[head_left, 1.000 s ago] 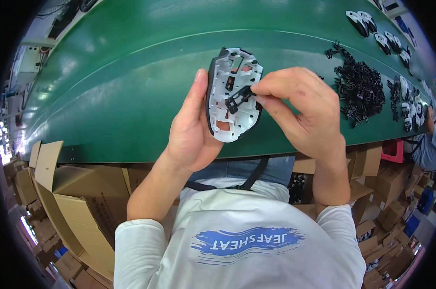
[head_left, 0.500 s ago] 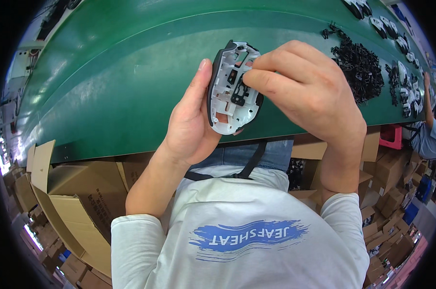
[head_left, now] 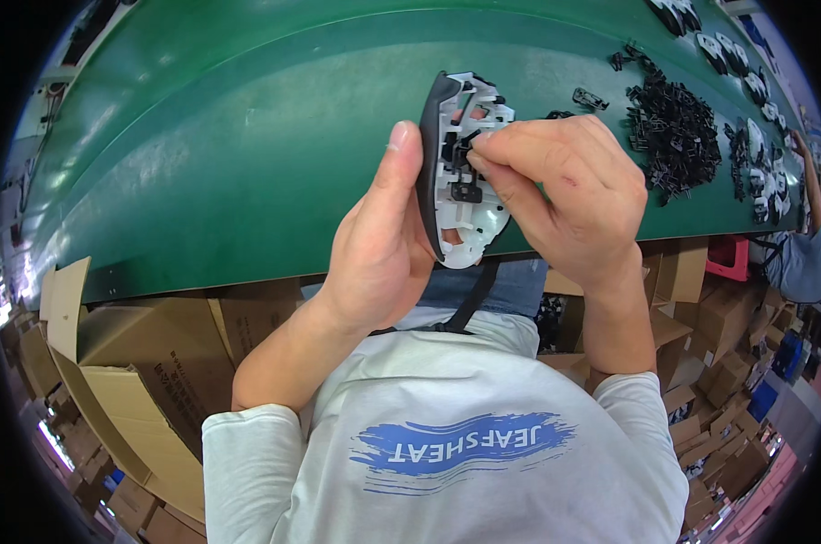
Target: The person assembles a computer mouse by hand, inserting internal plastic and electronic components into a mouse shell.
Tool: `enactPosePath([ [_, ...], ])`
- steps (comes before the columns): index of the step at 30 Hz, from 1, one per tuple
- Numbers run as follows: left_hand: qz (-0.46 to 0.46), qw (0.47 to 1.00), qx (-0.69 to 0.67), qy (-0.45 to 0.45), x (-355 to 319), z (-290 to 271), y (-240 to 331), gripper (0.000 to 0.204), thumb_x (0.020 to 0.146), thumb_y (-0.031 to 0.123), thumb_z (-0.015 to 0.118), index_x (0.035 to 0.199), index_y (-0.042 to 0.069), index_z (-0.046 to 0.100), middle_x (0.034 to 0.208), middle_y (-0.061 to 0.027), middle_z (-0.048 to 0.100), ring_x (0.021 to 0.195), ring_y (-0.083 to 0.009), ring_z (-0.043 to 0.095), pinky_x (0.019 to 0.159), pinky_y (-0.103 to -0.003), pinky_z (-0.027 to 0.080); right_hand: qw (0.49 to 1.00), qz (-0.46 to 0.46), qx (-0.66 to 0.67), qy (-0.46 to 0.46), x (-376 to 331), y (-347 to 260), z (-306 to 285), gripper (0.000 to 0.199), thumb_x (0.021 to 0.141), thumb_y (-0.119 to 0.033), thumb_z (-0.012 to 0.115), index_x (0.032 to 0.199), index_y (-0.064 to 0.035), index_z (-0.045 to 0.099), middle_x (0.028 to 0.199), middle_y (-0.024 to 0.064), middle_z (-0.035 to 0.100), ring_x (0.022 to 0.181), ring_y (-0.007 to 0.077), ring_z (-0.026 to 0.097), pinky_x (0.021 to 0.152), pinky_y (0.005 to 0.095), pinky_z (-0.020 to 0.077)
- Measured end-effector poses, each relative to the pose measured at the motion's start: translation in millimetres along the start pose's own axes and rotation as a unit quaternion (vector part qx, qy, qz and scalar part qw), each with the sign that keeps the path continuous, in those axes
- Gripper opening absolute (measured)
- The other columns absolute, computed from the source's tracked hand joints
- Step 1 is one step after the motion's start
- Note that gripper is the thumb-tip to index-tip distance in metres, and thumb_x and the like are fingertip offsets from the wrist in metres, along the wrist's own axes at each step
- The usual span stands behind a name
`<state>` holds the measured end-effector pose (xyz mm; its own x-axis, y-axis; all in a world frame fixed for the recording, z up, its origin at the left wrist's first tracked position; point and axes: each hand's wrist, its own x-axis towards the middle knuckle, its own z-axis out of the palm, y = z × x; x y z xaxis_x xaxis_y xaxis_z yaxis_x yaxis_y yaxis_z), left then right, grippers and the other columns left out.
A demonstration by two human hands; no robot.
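Note:
My left hand [head_left: 383, 249] grips a computer-mouse shell [head_left: 460, 163], white inside with a black outer rim, held on edge above the near side of the green belt [head_left: 247, 154]. The thumb lies along its black rim. My right hand [head_left: 569, 195] presses its fingertips on a small black plastic part [head_left: 456, 150] set in the shell's white inner frame. Both forearms come up from the lower edge over my white shirt.
A heap of small black plastic parts [head_left: 673, 131] lies on the belt at the right, with more mouse shells [head_left: 755, 86] along the far right. Another person [head_left: 805, 245] in blue stands at the right edge. Open cardboard boxes [head_left: 148, 363] crowd the floor below the belt.
The shell has turned more edge-on and come closer, with both hands lower in the picture. My right fingertips have stayed on the black part inside it.

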<state>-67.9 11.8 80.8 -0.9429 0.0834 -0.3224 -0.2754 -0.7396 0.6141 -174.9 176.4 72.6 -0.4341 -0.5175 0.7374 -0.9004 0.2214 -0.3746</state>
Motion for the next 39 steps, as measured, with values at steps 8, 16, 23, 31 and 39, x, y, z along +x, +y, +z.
enactPosePath([
  [8, 0.001, 1.0, -0.019, 0.001, -1.5, 0.8, -6.1, 0.068, 0.117, 0.057, 0.026, 0.162, 0.009, 0.046, 0.143, -0.0076, 0.067, 0.12, -0.0194, 0.072, 0.08, -0.036, 0.066, 0.997, -0.051, -0.059, -0.008, -7.7, -2.1, -5.6, 0.03, 0.073, -0.008, 0.085, 0.1, -0.014, 0.072, 0.094, -0.0024, 0.073, 0.082, 0.0202, 0.068, 0.075, 0.0351, 0.0488],
  [16, 0.026, 0.999, 0.025, 0.029, -0.6, 4.2, -12.5, 0.069, 0.118, 0.055, 0.024, 0.164, 0.008, 0.043, 0.152, -0.0093, 0.061, 0.13, -0.0205, 0.067, 0.085, -0.037, 0.066, 0.995, -0.048, -0.054, -0.066, 0.8, -2.0, -20.5, 0.024, 0.08, -0.014, 0.087, 0.1, -0.0116, 0.074, 0.092, 0.0027, 0.071, 0.084, 0.025, 0.064, 0.082, 0.0408, 0.0491],
  [23, 0.024, 0.997, 0.014, -0.071, 0.3, -9.9, -12.9, 0.071, 0.118, 0.055, 0.023, 0.164, 0.005, 0.042, 0.158, -0.011, 0.056, 0.137, -0.0216, 0.062, 0.094, -0.035, 0.064, 0.991, -0.058, -0.119, -0.019, -14.9, -5.6, -15.3, 0.021, 0.076, -0.02, 0.075, 0.096, -0.0185, 0.073, 0.095, -0.0061, 0.07, 0.089, 0.0169, 0.063, 0.092, 0.0378, 0.0463],
  [31, 0.053, 0.998, 0.037, 0.0, -4.2, 5.5, -22.5, 0.06, 0.121, 0.045, 0.027, 0.156, 0.001, 0.047, 0.144, -0.0092, 0.062, 0.133, -0.0164, 0.059, 0.116, -0.034, 0.045, 0.99, -0.018, -0.114, -0.082, -11.0, -14.5, -27.5, 0.027, 0.074, -0.015, 0.09, 0.099, -0.016, 0.079, 0.095, -0.0024, 0.071, 0.087, 0.0218, 0.063, 0.093, 0.0438, 0.0505],
  [39, 0.041, 0.999, -0.003, -0.015, -4.5, -6.5, -22.2, 0.063, 0.119, 0.054, 0.026, 0.154, 0.007, 0.05, 0.138, -0.0056, 0.065, 0.119, -0.0134, 0.064, 0.097, -0.033, 0.054, 0.992, 0.046, -0.092, -0.067, -24.4, -32.9, -20.7, 0.034, 0.077, -0.014, 0.09, 0.111, -0.0176, 0.085, 0.098, -0.0027, 0.071, 0.095, 0.0211, 0.063, 0.101, 0.0465, 0.05],
])
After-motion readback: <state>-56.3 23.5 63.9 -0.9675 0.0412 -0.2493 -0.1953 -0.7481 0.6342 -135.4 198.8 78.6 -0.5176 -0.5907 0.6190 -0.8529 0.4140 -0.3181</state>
